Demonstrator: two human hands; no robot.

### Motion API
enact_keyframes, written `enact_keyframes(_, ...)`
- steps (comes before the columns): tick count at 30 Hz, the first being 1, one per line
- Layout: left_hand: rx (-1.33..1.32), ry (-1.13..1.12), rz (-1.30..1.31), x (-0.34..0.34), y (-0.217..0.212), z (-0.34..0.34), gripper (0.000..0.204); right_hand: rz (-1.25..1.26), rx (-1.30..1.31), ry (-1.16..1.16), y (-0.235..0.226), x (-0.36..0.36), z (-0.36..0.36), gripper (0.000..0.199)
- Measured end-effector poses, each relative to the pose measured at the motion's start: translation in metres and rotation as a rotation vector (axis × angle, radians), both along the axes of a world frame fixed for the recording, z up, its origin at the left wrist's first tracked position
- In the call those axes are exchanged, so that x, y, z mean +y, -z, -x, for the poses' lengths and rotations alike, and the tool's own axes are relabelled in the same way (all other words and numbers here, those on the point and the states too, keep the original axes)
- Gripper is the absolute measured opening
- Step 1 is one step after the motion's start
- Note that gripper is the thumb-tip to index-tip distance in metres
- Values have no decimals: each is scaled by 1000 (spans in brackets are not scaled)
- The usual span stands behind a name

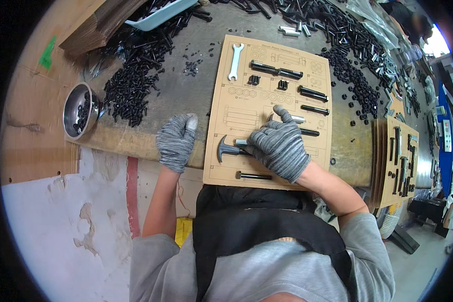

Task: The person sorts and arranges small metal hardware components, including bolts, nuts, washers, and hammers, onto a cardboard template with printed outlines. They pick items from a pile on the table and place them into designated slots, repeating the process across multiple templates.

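A tan cardboard card [241, 108] printed with part outlines lies on the bench in front of me. On it sit a silver wrench [235, 61], several black bolts [277, 70] and a black T-shaped handle tool [225, 148]. My right hand [278, 144], in a grey knit glove, lies flat on the card, its fingers pressing a silver bolt [297, 119] and a small silver part [241, 142] beside the T-handle. My left hand [176, 141], also gloved, rests curled on the bench edge just left of the card, holding nothing I can see.
A steel bowl [73, 103] with black screws sits at the left. Heaps of black screws [133, 75] and bolts [337, 35] cover the far bench. A stack of filled cards [397, 161] stands at the right. A light blue tray [158, 16] lies at the back.
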State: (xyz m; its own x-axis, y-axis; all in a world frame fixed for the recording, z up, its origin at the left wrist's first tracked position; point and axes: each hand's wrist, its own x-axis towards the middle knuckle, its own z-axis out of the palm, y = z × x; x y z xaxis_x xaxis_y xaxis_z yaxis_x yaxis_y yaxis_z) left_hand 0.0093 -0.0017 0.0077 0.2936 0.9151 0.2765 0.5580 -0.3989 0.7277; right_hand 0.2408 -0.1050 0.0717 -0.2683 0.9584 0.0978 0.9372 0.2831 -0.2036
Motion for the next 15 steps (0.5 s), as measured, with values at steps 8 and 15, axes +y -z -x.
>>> enact_keyframes(8, -138, 18, 88, 49, 6, 1, 19, -149, -13, -56, 13, 8, 0, 9)
enact_keyframes(15, 104, -191, -340, 224, -127, -28, 29, -221, 63, 151, -18, 5, -33, 11)
